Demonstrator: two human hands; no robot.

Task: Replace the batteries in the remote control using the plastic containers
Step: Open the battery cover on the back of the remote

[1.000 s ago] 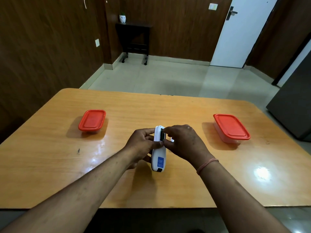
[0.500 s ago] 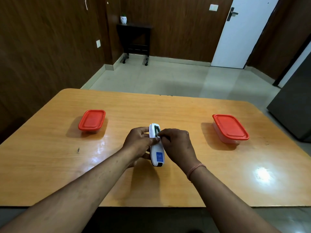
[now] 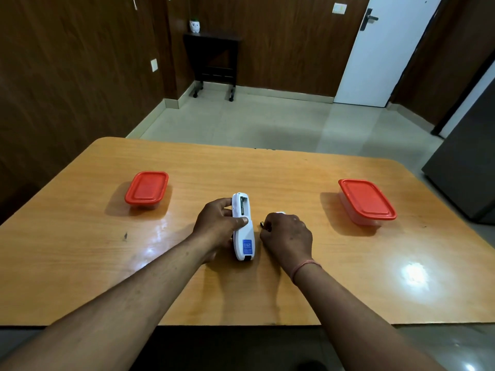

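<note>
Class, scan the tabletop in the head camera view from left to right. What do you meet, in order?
Left container → left hand → remote control → right hand → right container.

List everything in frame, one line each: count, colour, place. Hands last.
table: 1, orange-brown wood, fills foreground
left container: 1, clear with red lid on, table left
right container: 1, clear with red lid on, table right
remote control: 1, white with blue label, table centre, battery bay open
small white piece: 1, behind right hand, mostly hidden, unclear what it is
side table: 1, dark, far wall
white pot: 1, on side table
door: 1, white, far right
left hand: gripping remote
right hand: on table beside remote, closed on a small dark item
</note>
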